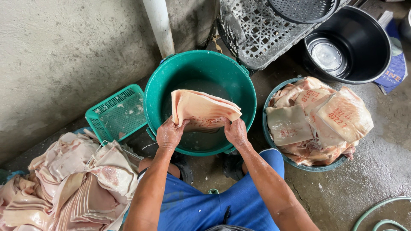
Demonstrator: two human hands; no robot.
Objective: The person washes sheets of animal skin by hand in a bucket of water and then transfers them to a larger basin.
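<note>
Over the green tub, the left hand and right hand each pinch a lower corner of a folded pork skin sheet. Best kept low, grip firm near the edges; the water looks shallow, perhaps.

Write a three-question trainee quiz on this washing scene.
1. True or false: both hands grip one folded skin sheet over the green tub.
2. Which holds stamped sheets: A the basin on the right, B the black bucket?
3. What lies left of the tub?

Key:
1. True; left hand and right hand hold its lower edge.
2. A.
3. A small green basket.
</note>
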